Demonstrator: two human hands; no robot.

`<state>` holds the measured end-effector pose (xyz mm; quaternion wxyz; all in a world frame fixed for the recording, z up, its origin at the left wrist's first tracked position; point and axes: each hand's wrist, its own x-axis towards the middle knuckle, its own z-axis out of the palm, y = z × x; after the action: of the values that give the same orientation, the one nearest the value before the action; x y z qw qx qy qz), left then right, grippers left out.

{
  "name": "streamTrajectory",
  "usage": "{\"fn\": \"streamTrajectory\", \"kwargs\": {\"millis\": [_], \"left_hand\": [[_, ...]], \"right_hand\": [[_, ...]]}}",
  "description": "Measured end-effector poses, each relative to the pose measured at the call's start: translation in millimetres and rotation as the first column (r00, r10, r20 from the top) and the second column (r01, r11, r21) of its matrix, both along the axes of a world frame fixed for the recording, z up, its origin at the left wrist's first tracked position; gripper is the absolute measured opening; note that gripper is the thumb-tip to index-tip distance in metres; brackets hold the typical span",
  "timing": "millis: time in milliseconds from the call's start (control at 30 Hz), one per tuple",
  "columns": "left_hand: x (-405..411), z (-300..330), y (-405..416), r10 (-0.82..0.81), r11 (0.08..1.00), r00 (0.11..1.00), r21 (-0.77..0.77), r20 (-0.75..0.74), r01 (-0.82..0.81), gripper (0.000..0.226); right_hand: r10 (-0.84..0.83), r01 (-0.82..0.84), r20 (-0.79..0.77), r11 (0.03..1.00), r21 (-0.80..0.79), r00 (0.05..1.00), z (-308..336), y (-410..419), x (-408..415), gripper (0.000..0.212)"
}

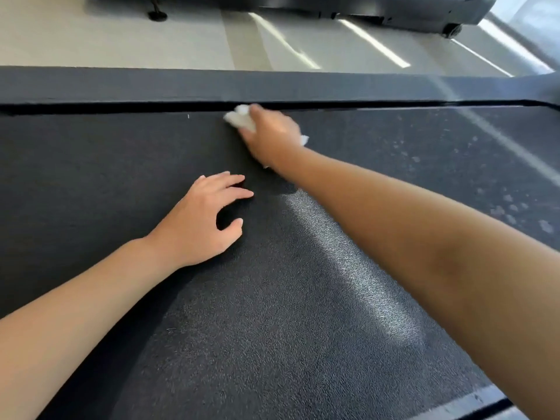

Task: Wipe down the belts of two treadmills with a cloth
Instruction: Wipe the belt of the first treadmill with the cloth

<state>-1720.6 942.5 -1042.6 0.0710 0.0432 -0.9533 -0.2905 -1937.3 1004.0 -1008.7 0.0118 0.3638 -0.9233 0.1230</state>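
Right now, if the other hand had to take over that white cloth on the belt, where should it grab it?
Probably the bunched end of the cloth poking out past the right hand, reached from the left along the belt. The right hand covers most of the rest; only a small corner shows on its other side.

My right hand [272, 134] presses a white cloth [239, 118] on the treadmill belt [272, 328] at its 12 o'clock edge, by the side rail [151, 84]. My left hand [200, 219] rests spread on the belt, toward 7 o'clock of the cloth.
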Motion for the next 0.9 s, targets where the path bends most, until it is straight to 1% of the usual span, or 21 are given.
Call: {"fn": "streamTrajectory", "kwargs": {"millis": [67,100,167,200,233,267,300,367,400,433,467,500,567,633,667,700,733,800,833,867,900], "left_hand": [[10.9,-2.2,-3.3,-0.057,0.994,0.998,-0.097,0.0,0.056,0.058],[17.9,-3.8,-4.1,-0.07,0.988,0.998,-0.14,0.003,0.07,0.059],[29.6,-5.9,-5.1,-0.071,0.982,0.997,-0.172,0.02,0.074,0.059],[32.6,-6.0,-5.8,-0.063,0.984,0.998,-0.167,0.024,0.066,0.059],[33.7,-6.0,-5.7,-0.055,0.985,0.998,-0.161,0.021,0.058,0.059],[34.1,-5.5,-4.6,-0.048,0.985,0.999,-0.163,0.013,0.05,0.058],[34.2,-4.8,-2.5,-0.04,0.985,0.999,-0.169,0.003,0.04,0.057],[34.5,-3.9,1.1,-0.026,0.983,1.0,-0.183,-0.009,0.024,0.056],[34.8,-3.8,1.5,-0.026,0.983,1.0,-0.183,-0.013,0.023,0.056],[35.0,-4.0,1.7,-0.028,0.983,0.999,-0.18,-0.016,0.025,0.055],[34.9,-3.8,1.5,-0.027,0.985,0.999,-0.174,-0.018,0.023,0.055],[34.6,-3.6,1.2,-0.022,0.986,1.0,-0.168,-0.02,0.018,0.055],[33.8,-3.2,1.7,-0.02,0.987,0.999,-0.162,-0.027,0.016,0.054],[33.8,-2.7,2.1,-0.021,0.986,0.999,-0.166,-0.031,0.016,0.054],[34.0,-2.4,1.9,-0.015,0.987,0.999,-0.161,-0.032,0.009,0.053],[33.9,-1.8,1.7,-0.004,0.989,0.999,-0.149,-0.035,-0.001,0.053],[33.4,-1.1,1.6,0.004,0.99,0.999,-0.139,-0.038,-0.01,0.052],[34.0,-1.3,4.0,0.01,0.989,0.999,-0.144,-0.036,-0.015,0.052],[34.5,-2.0,4.8,0.013,0.987,0.999,-0.157,-0.033,-0.018,0.052],[35.0,-2.3,6.6,0.014,0.985,0.999,-0.172,-0.03,-0.019,0.053],[35.0,-2.1,8.7,0.015,0.983,1.0,-0.185,-0.024,-0.019,0.054]], "right_hand": [[0.226,-0.225,-0.004,0.974,0.029,0.974,-2.9,-9.8,40.8,0.033],[0.316,-0.316,0.007,0.949,0.011,0.949,-3.7,-4.3,51.3,0.031],[0.398,-0.397,0.016,0.917,-0.032,0.917,-5.6,19.6,43.9,0.031],[0.38,-0.38,-0.002,0.924,-0.028,0.925,-7.1,34.0,28.6,0.031],[0.315,-0.315,-0.017,0.949,-0.023,0.949,-7.9,49.9,7.6,0.032],[0.196,-0.197,-0.033,0.98,-0.02,0.98,-8.0,68.7,-17.4,0.034],[0.035,-0.036,-0.033,0.999,-0.019,0.999,-6.2,90.0,-42.9,0.038],[-0.275,0.273,-0.039,0.961,-0.034,0.961,-0.4,131.3,-80.9,0.049],[-0.351,0.349,-0.052,0.936,-0.051,0.935,-0.1,144.6,-87.6,0.054],[-0.377,0.374,-0.064,0.926,-0.053,0.924,-0.9,150.9,-84.0,0.055],[-0.359,0.356,-0.064,0.933,-0.049,0.931,-1.1,150.7,-69.9,0.051],[-0.298,0.295,-0.059,0.954,-0.054,0.953,-2.4,147.2,-48.8,0.043],[-0.09,0.086,-0.066,0.995,-0.052,0.994,-7.6,142.2,4.9,0.033],[0.134,-0.135,-0.035,0.99,-0.04,0.99,-10.4,147.9,69.7,0.028],[0.265,-0.265,0.0,0.963,-0.055,0.964,-8.3,155.8,103.4,0.026],[0.41,-0.407,0.034,0.911,-0.072,0.911,-7.4,167.6,133.2,0.025],[0.547,-0.543,0.066,0.837,-0.073,0.834,-4.3,181.2,157.9,0.025],[0.757,-0.757,0.081,0.652,-0.031,0.649,-3.4,208.3,174.9,0.023],[0.795,-0.796,0.089,0.604,-0.023,0.6,-5.3,218.2,167.1,0.022],[0.767,-0.768,0.108,0.639,-0.041,0.633,-5.6,226.6,152.5,0.02],[0.666,-0.662,0.113,0.746,-0.078,0.737,-6.3,231.6,131.4,0.017]]}}
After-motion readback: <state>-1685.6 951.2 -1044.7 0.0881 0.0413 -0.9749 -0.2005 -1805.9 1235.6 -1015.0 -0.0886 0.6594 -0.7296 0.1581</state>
